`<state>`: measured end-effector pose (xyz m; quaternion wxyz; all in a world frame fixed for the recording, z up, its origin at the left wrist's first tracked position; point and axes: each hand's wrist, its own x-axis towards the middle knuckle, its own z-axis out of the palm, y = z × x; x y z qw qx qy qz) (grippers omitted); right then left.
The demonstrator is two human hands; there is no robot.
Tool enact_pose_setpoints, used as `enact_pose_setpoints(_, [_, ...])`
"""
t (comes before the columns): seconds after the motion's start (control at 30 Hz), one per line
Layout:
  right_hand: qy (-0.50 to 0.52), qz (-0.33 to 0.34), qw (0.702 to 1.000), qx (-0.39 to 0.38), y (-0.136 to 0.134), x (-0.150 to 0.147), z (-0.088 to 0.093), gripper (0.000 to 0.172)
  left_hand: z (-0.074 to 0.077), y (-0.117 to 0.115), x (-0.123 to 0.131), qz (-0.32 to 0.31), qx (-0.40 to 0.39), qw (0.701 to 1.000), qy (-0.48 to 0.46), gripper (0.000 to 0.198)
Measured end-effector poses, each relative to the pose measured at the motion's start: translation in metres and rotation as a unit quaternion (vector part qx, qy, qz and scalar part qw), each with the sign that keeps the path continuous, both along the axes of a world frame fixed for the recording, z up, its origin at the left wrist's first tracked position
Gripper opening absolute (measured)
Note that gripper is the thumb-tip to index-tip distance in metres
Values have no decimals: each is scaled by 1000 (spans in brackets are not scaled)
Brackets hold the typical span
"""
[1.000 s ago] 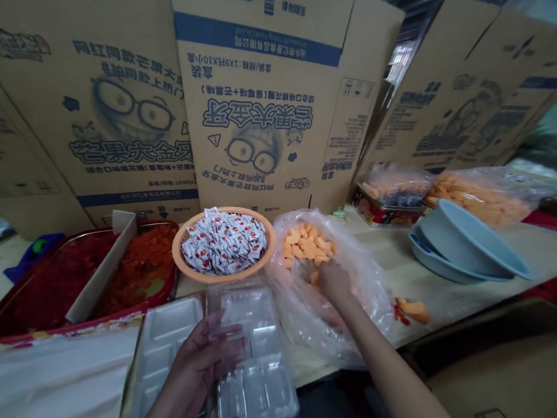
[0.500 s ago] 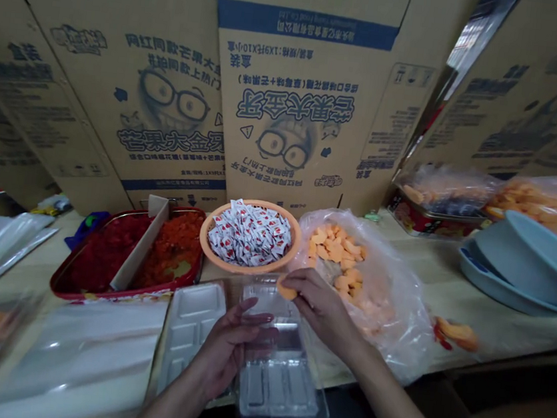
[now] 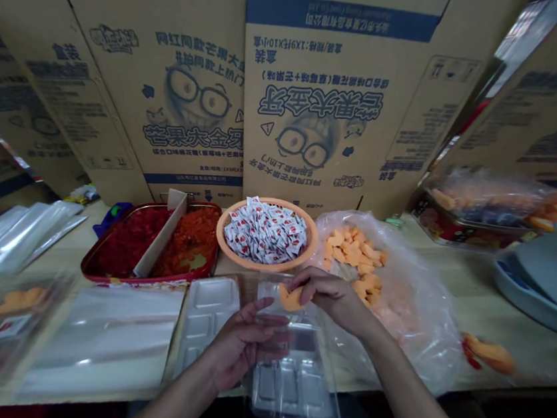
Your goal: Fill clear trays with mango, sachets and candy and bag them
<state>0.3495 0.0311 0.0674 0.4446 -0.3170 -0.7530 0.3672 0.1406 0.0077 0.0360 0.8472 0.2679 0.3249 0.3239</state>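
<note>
My left hand (image 3: 241, 344) grips a clear plastic compartment tray (image 3: 293, 365) at its left edge, holding it over the table's front edge. My right hand (image 3: 331, 297) is pinched on an orange dried-fruit slice (image 3: 291, 299), holding it over the far end of that tray. Just right of the hand lies an open plastic bag (image 3: 399, 296) with several orange slices (image 3: 356, 255) in it. An orange bowl (image 3: 268, 235) full of small white-and-red sachets stands right behind the tray.
A white compartment tray (image 3: 206, 315) lies left of the clear one. A red tin (image 3: 151, 241) of red and orange shreds, split by a cardboard divider, sits further left. Clear bags (image 3: 13, 242) lie far left, blue basins (image 3: 542, 279) far right. Printed cartons (image 3: 322, 93) wall the back.
My right hand came out of the bag with an orange slice and brought it left over the clear tray. The view has shifted left.
</note>
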Motion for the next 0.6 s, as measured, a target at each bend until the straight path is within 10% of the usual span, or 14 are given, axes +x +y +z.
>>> enact_pose_setpoints(0.13, [-52, 12, 998, 21, 16, 1, 3, 22, 1, -2, -1, -36, -16, 999, -1, 57])
enact_pose_setpoints(0.37, [-116, -348, 928, 68, 9, 1, -4, 17, -2, -1, -3, 4, -33, 999, -4, 59])
enact_pose_setpoints(0.6, [-442, -463, 745, -185, 23, 86, -49, 21, -5, 7, -16, 24, -13, 1000, -13, 63])
